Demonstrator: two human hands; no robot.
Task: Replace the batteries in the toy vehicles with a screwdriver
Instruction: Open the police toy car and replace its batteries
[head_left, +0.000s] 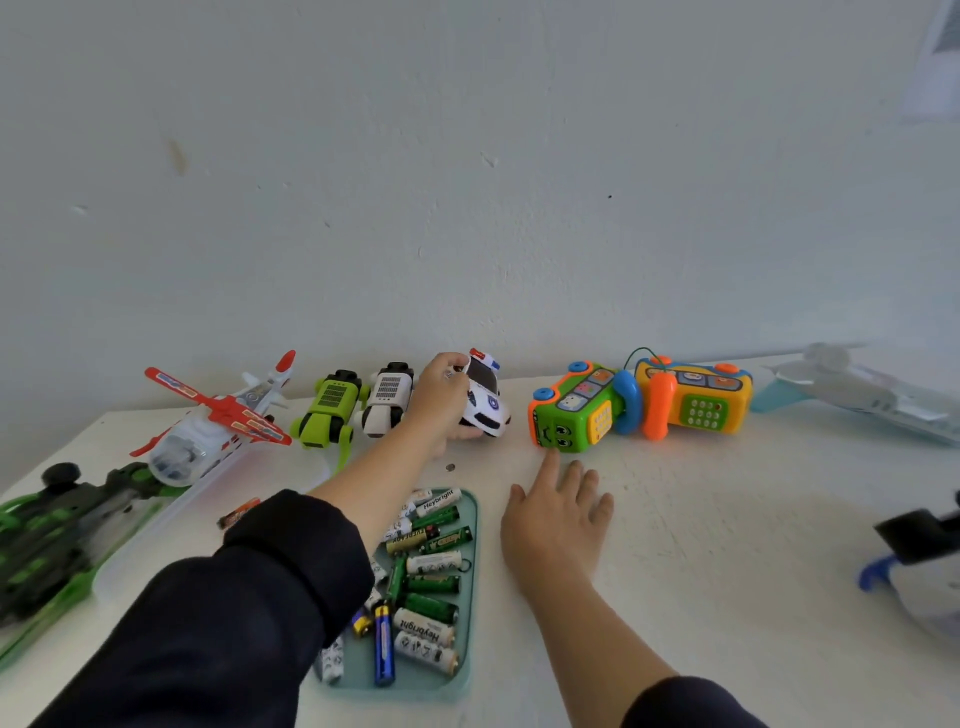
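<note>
Police car (485, 400) gripped by my left hand (441, 397), chosen for servicing; right hand (556, 519) spread flat on table (727, 519), bracing.

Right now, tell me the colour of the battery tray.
Pale teal tray, seen in the head view.

Toys, batteries and hands on the bench (727, 519), counted

One police car (485, 397), two blocky trucks, green (324, 410) and white (387, 397), two toy phone buses, green (576, 408) and yellow (696, 395), one red-winged plane (223, 415), one tray (467, 597) of over a dozen batteries (431, 564), two hands, left (441, 397) and right (556, 525).
</note>
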